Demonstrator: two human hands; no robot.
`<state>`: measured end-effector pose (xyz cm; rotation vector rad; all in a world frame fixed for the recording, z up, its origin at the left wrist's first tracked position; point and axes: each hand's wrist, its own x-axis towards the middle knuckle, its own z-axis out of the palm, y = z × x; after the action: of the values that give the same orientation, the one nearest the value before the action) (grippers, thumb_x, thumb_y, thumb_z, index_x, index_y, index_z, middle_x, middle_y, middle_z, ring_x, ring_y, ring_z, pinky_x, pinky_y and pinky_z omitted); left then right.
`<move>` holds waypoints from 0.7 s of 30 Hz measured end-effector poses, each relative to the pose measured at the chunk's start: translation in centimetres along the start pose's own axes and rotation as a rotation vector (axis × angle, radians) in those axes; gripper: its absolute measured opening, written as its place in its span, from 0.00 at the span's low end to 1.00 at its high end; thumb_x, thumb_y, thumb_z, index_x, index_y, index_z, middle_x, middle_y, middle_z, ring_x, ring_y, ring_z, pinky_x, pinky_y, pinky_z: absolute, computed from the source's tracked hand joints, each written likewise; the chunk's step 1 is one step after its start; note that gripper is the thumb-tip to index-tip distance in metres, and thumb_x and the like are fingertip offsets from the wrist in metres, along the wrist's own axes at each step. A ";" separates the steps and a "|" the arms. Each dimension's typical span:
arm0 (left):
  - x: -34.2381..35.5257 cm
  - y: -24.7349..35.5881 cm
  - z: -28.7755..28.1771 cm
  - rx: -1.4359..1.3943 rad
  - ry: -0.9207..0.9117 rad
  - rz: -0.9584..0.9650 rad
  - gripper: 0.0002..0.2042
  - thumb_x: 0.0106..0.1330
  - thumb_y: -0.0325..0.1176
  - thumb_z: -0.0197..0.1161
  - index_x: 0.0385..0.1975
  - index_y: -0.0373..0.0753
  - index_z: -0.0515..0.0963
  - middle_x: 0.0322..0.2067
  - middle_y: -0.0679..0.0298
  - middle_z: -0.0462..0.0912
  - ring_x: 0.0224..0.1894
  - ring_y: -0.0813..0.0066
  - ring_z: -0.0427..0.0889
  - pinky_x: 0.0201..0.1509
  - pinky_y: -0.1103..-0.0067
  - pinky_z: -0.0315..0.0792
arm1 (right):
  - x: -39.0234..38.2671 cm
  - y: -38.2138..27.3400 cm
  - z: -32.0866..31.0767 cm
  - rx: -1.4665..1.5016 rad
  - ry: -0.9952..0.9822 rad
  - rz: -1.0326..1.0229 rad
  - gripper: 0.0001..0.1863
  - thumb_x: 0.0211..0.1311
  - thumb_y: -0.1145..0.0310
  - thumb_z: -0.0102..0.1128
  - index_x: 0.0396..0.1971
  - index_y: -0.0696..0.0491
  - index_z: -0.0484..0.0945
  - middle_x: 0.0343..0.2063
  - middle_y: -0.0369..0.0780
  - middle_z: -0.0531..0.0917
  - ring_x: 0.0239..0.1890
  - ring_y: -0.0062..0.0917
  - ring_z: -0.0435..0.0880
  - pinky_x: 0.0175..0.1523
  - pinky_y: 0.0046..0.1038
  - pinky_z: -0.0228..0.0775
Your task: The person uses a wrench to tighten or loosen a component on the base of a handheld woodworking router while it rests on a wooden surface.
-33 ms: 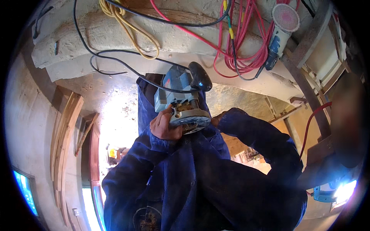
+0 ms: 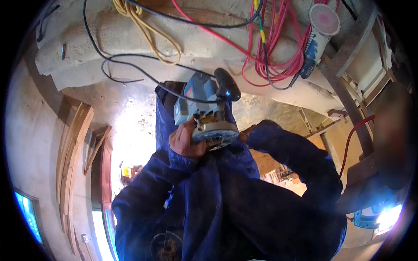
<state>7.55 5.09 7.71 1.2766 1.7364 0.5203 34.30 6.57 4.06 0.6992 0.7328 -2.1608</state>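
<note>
A blue-grey router lies tilted against my lap, its black knob handle pointing away from me. Its round base faces toward me, and wood-coloured dust shows in the opening beside it. My left hand is closed round the near left side of the router by the base. At the base's right edge, my right hand is mostly hidden behind the router and the blue sleeve, so its fingers do not show. A black cord runs across the router's body.
A rough pale bench spans the far side, bearing a yellow rope coil, red cable loops and an angle grinder with a round disc. Wooden boards lean at the left wall. A dark blurred shape stands close on the right.
The router's base has tipped slightly in my hands. My left sleeve has shifted a little to the left. The things on the bench lie as before.
</note>
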 end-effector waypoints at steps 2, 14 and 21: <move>1.8 0.7 -1.7 0.002 -0.121 -0.023 0.17 0.39 0.27 0.65 0.32 0.32 0.72 0.35 0.47 0.80 0.32 0.50 0.82 0.35 0.69 0.76 | -0.8 -1.0 0.0 0.023 -0.002 0.014 0.16 0.63 0.53 0.52 0.33 0.51 0.78 0.22 0.41 0.81 0.26 0.32 0.80 0.33 0.35 0.70; 2.8 0.7 -4.6 -0.115 -0.165 -0.287 0.13 0.48 0.30 0.64 0.34 0.35 0.74 0.26 0.54 0.81 0.30 0.61 0.84 0.35 0.74 0.76 | -4.4 -9.2 -0.4 -0.194 0.256 0.119 0.14 0.63 0.54 0.53 0.32 0.49 0.79 0.22 0.42 0.80 0.28 0.35 0.81 0.35 0.38 0.71; 3.6 0.3 -5.1 -0.048 -0.045 -0.321 0.11 0.50 0.32 0.64 0.32 0.39 0.74 0.25 0.51 0.82 0.30 0.55 0.84 0.35 0.70 0.76 | -7.9 -11.8 5.1 -0.580 0.931 0.063 0.14 0.60 0.52 0.53 0.34 0.47 0.76 0.23 0.46 0.81 0.29 0.44 0.80 0.35 0.43 0.71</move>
<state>3.14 9.34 9.04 0.9441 1.8344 0.3416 28.47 13.41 16.16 1.3660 1.6831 -1.3557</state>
